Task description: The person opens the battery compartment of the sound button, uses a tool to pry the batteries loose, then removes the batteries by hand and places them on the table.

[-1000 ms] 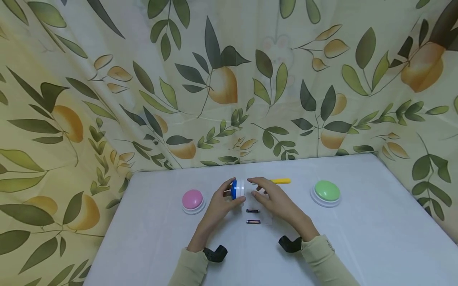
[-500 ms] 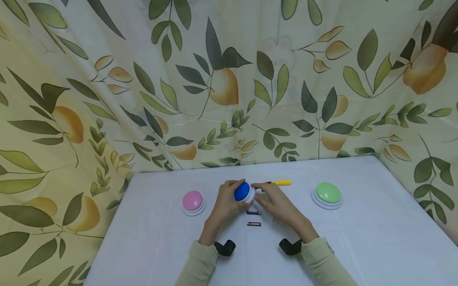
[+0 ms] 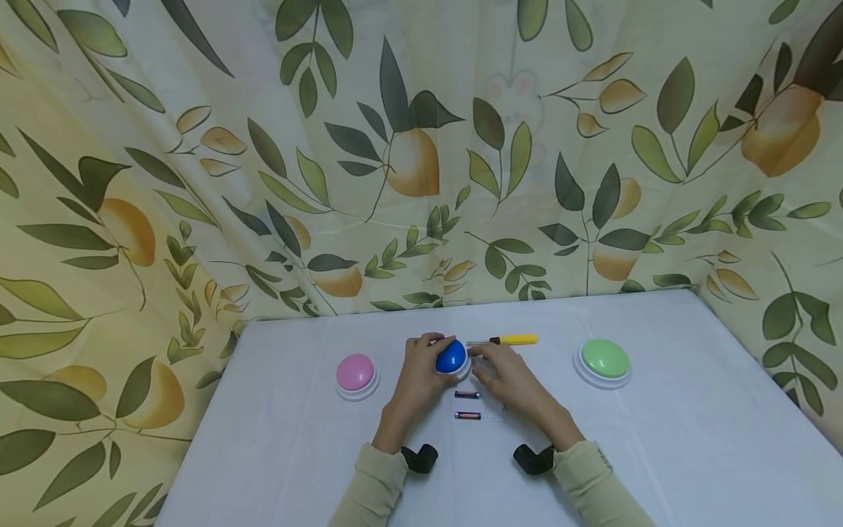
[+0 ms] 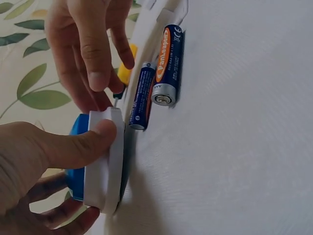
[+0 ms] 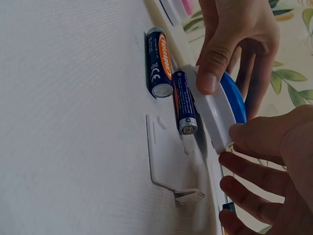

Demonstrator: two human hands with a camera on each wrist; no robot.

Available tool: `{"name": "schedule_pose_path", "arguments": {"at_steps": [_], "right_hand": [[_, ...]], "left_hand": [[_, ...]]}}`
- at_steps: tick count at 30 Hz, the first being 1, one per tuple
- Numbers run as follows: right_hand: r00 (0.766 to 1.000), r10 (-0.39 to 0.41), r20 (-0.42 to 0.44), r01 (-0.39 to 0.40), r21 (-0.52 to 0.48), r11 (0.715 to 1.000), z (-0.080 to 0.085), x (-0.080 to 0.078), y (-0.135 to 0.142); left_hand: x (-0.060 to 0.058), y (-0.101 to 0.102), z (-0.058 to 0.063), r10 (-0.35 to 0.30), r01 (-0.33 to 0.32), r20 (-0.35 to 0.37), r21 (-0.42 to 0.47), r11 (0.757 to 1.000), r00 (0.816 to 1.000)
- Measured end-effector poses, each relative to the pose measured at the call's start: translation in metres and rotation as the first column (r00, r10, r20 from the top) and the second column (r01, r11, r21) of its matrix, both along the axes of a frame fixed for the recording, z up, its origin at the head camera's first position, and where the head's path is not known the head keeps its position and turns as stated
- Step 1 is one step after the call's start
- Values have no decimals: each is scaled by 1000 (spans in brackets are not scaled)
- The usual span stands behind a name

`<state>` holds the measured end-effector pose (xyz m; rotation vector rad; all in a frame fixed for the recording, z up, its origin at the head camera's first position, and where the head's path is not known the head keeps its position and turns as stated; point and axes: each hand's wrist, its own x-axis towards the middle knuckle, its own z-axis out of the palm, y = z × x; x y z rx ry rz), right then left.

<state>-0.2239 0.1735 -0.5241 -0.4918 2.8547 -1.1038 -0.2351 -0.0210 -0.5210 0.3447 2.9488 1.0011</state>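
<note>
In the head view my left hand (image 3: 421, 377) holds a blue-domed push button (image 3: 451, 356) by its white round base, dome up. The left wrist view shows the thumb along the base (image 4: 102, 166) and other fingers on the far side. My right hand (image 3: 510, 377) is at the button's right edge, fingers loosely bent, fingertips touching or very near the rim. Just in front lie two small batteries, a farther one (image 3: 467, 394) and a nearer one (image 3: 467, 416). A thin white plastic cover (image 5: 171, 161) lies beside them in the right wrist view.
A screwdriver with a yellow handle (image 3: 518, 339) lies behind the right hand. To the left stands a pink push button (image 3: 356, 373), to the right a green one (image 3: 604, 360). The white table (image 3: 691, 439) meets a patterned curtain (image 3: 421, 219) at the back.
The blue button has turned from on edge to dome up and come lower, towards the table. My left hand has shifted right with it, while the right fingers have come to its rim.
</note>
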Motion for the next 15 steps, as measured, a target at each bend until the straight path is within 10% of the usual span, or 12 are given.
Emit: {"name": "schedule_pose_path", "arguments": {"at_steps": [15], "right_hand": [[999,-41,6,41,12,999,0,1,2]], "left_hand": [[6,5,-12,-26,29,-74,32,999,997]]}}
